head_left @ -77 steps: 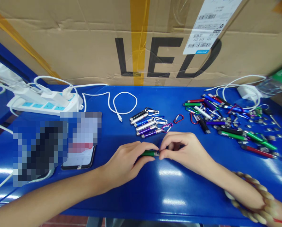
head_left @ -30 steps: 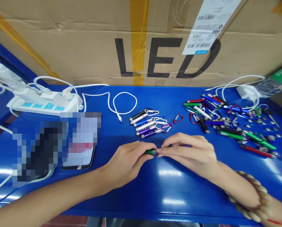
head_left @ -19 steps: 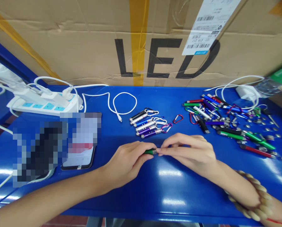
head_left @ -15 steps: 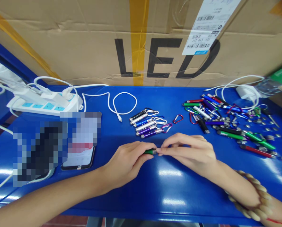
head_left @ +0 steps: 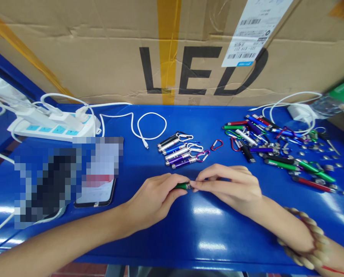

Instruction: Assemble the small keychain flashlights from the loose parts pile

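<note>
My left hand (head_left: 160, 192) is closed around a small green mini flashlight (head_left: 181, 186), so only its front part with a metal end shows between thumb and fingers. At that metal end, my right hand (head_left: 232, 184) pinches with thumb and forefinger; any small part between these fingertips is hidden. Just beyond the hands lies a row of finished-looking mini flashlights (head_left: 179, 152) in black, silver, blue and purple, with carabiner clips on them. A loose red carabiner (head_left: 217, 145) rests to their right.
Right of my hands is a pile of mini flashlights (head_left: 281, 163) with scattered button cells (head_left: 329, 168). A phone (head_left: 102, 194) and a power strip (head_left: 56, 130) lie left on the blue table (head_left: 166, 246). A large cardboard box (head_left: 102, 57) stands behind, and a white cable (head_left: 151, 113) loops before it.
Both hands stay nearly in place. My right fingertips have shifted very slightly at the flashlight's metal end; the view has moved a touch.
</note>
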The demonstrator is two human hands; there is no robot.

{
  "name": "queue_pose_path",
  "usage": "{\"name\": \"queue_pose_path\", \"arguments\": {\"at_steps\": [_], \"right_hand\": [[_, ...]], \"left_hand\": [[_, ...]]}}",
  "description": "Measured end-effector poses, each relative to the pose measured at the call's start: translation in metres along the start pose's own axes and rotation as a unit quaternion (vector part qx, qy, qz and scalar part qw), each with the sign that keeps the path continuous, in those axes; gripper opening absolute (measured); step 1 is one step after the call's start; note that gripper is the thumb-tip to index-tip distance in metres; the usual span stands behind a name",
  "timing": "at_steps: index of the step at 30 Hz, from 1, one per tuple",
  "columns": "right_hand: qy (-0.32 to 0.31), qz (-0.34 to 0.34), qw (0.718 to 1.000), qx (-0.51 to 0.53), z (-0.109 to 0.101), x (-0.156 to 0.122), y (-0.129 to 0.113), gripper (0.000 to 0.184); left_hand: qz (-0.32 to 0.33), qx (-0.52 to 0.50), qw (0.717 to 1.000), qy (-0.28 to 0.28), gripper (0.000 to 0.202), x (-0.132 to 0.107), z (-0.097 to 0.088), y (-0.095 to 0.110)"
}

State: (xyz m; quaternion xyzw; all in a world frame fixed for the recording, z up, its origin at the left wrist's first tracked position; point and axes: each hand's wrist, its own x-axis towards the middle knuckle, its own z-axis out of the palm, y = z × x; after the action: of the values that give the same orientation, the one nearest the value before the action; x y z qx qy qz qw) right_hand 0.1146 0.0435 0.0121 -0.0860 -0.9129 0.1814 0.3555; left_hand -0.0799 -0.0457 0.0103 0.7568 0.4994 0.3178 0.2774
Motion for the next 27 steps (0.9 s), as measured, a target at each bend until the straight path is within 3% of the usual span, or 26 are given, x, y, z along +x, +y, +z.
{"name": "queue_pose_path", "arguments": {"at_steps": [27], "right_hand": [[0.002, 0.031, 1.000, 0.003, 0.0019, -0.0002, 0.0003, 0.016]], "left_hand": [[-0.024, -0.023, 0.999, -0.004, 0.016, 0.0005, -0.0016, 0.0029]]}}
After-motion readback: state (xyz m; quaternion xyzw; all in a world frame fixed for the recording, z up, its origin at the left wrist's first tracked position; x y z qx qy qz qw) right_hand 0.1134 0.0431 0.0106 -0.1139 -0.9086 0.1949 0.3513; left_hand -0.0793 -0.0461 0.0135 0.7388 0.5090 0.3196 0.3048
